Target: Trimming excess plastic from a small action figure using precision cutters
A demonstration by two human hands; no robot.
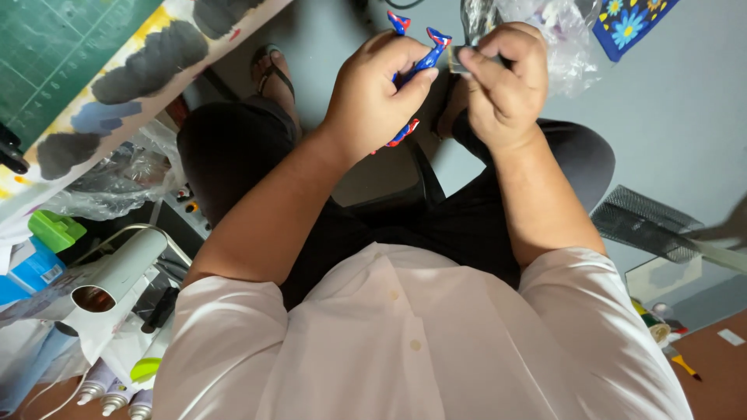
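Note:
My left hand (373,89) is closed around a small blue and red figurine (424,58) whose limbs stick out above and below my fingers. My right hand (502,78) pinches a small dark piece (459,58) right beside the figurine's upper tip, and its fingers also touch a crumpled clear plastic bag (556,39). Both hands are held over my lap, above my dark trousers (436,218). My white shirt fills the lower part of the view.
A table edge with a green cutting mat (54,54) and a painted sheet (132,78) runs along the left. Below it lie a white lamp head (117,276), tubes (117,393) and plastic wrap. A mesh bin (646,222) stands at right. A sandalled foot (272,70) rests on the grey floor.

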